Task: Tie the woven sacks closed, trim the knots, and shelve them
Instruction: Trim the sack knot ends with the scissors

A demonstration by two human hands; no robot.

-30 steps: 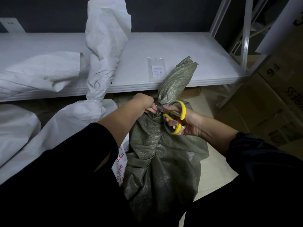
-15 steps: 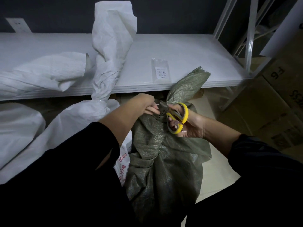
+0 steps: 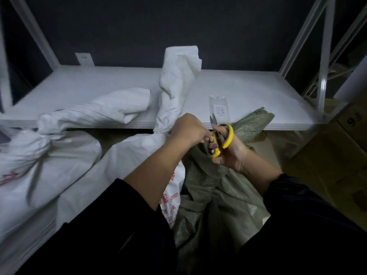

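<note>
Left hand (image 3: 188,130) pinches neck of olive-green woven sack (image 3: 215,207), 6 o'clock below | right hand (image 3: 230,155) grips yellow-handled scissors (image 3: 219,138), blades 12 o'clock

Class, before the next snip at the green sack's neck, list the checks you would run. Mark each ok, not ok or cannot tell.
1. Right hand has a firm grip on the scissors: ok, fingers pass through the yellow loops.
2. Blades aimed at the knot: not ok, the tips point up toward the shelf.
3. Left hand holds the loose tie end: cannot tell, it pinches at the green sack neck and hides what it holds.
4. Knot tied tight: cannot tell, the hands cover it.
5. Room on the shelf: ok, bare board right of the small packet.
</note>
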